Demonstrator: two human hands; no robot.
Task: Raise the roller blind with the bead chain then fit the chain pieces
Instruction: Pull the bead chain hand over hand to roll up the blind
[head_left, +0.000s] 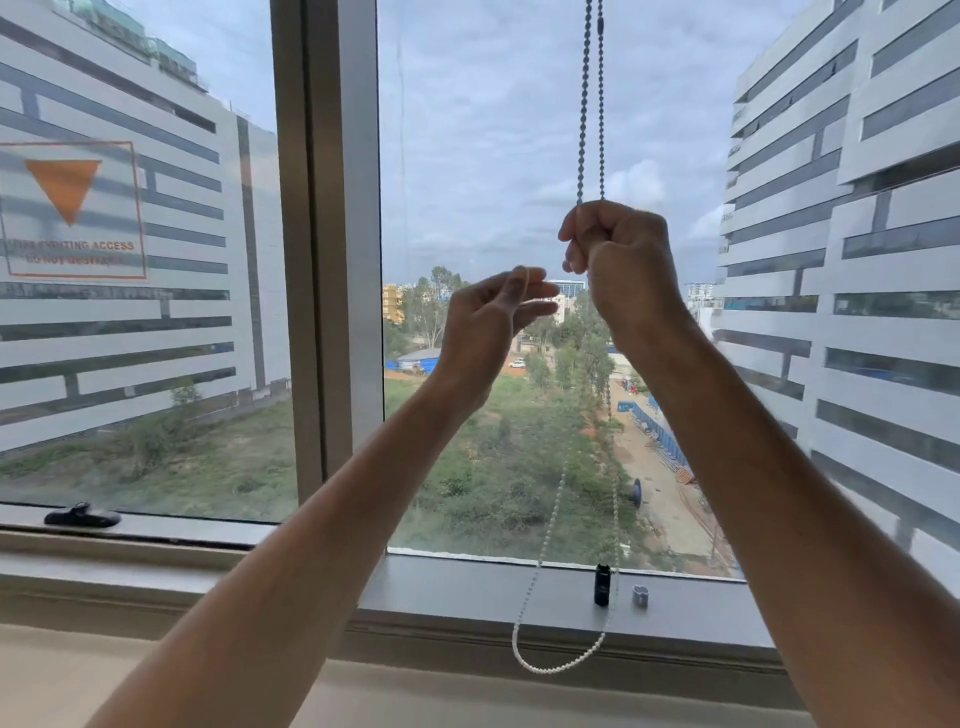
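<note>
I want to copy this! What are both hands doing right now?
Left hand: open, fingers loosely curled, holding nothing.
Right hand: closed in a fist around the bead chain.

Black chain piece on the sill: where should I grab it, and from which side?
Pinch the black chain piece around its upper body, coming down from above with the free left hand. It stands upright on the window sill, so its top is exposed. The bead chain hangs close on its right and the small grey piece sits beyond, so put your fingers front and back.
</note>
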